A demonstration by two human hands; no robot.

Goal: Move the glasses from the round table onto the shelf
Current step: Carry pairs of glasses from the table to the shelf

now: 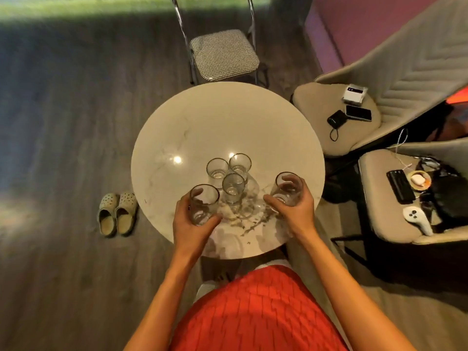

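On the round white marble table (202,122) stand three clear drinking glasses in a tight cluster: one at the back left (217,171), one at the back right (240,163), one in front (233,186). My left hand (192,229) is wrapped around a fourth clear glass (203,204) near the table's front left. My right hand (293,211) grips a fifth glass (288,189) at the front right. Whether the two held glasses touch the tabletop, I cannot tell. No shelf is in view.
A metal folding chair with a checked seat (224,55) stands behind the table. Two beige padded chairs sit to the right, one (336,117) holding phones, the other (395,219) holding gadgets and a bag. A pair of clogs (117,214) lies on the wooden floor at left.
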